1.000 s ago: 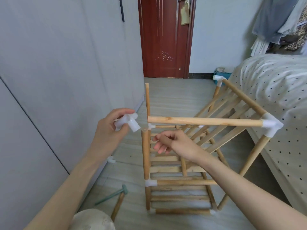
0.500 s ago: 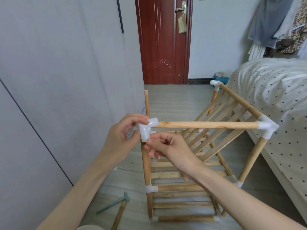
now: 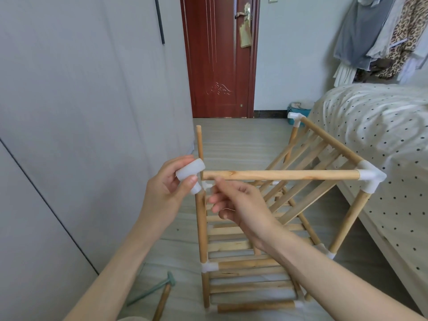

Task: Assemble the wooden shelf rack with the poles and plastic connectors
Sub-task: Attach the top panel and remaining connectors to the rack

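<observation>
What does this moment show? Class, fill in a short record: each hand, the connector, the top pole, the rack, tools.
Left hand: grips connector
Right hand: fingers loosely curled below top pole, holding nothing
Connector: at pole's free left end, not seated
Top pole: right end in fitted corner joint
Rack: partly built, on floor
Tools: hammer on floor, lower left

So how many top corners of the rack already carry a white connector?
2: the near right connector and the far right connector. The left hand grips a third connector, not yet fitted; the far left pole is bare.
</observation>
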